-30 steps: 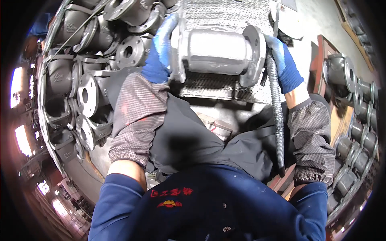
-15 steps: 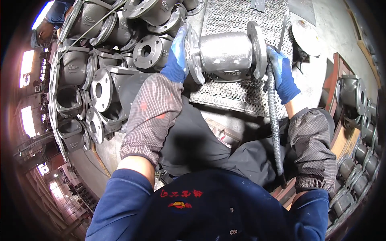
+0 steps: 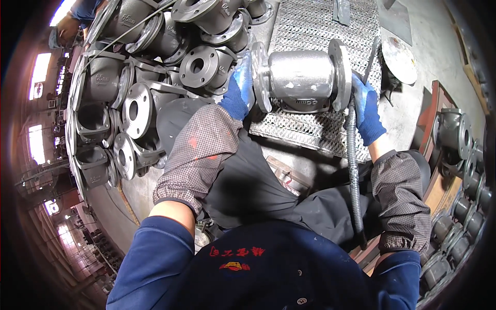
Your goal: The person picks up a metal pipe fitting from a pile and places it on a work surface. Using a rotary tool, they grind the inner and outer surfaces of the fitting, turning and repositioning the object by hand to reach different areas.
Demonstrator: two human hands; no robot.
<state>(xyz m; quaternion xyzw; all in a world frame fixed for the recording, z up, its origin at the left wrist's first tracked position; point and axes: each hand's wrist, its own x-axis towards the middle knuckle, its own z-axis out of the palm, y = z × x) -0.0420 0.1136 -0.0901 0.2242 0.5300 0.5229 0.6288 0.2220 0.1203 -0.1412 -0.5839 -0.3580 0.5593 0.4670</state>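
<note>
A grey flanged valve body (image 3: 302,75) lies on its side between my hands, over a metal mesh-like platform (image 3: 315,31). My left hand (image 3: 241,90), in a blue-and-white work glove, grips its left flange, with some fingers hidden behind the rim. My right hand (image 3: 367,106), gloved alike, holds the right flange from the outer side; its fingertips are partly covered. A ribbed flexible hose (image 3: 353,165) runs down from beside my right hand across my right leg. A thin dark bar (image 3: 371,59) sticks up beyond the right glove.
Many similar valve bodies (image 3: 137,111) are piled at the left, close to my left arm. More castings (image 3: 454,129) stand on the right behind a reddish metal frame (image 3: 434,106). A pale round disc (image 3: 399,59) sits beyond the platform. Another person's sleeve (image 3: 85,13) shows at the far upper left.
The whole view has shifted slightly, so the scene sits a little lower and further right. Both hands stay on the valve body's flanges.
</note>
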